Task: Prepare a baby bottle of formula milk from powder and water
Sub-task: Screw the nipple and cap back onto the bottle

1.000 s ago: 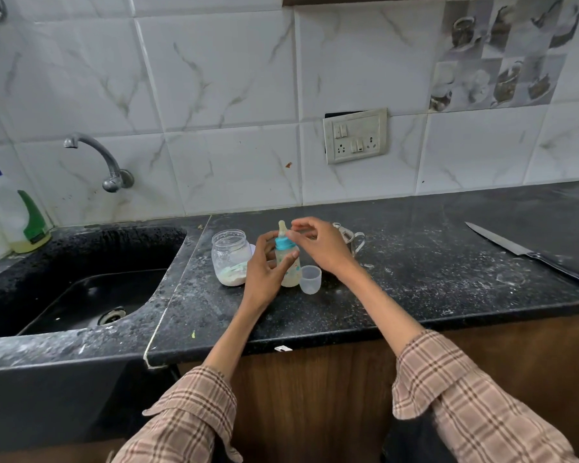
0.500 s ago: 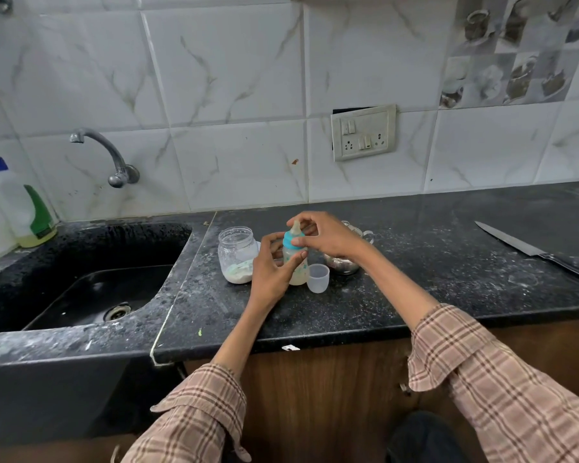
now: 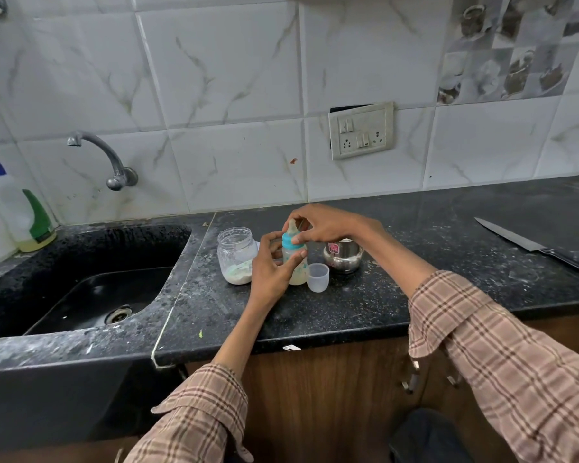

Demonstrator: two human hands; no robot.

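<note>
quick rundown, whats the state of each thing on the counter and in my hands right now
baby bottle: upright on counter, teat and blue collar on
left hand: gripping bottle body
right hand: fingers on the collar
powder jar: lid off, little powder left
small clear cup: upright, looks empty
steel pot: upright
knife: lying flat
tap: no water running

Both arms reach fwd, plaid sleeves pushed back off the wrists. Left hand (image 3: 270, 272) upright, palm twd the right, fingers curled round w/ thumb tip opposite them, gripping. Right hand (image 3: 325, 225) comes in from above, wrist bent, fingertips (image 3: 296, 240) pinched together pointing down, just above the left fingers.
</note>
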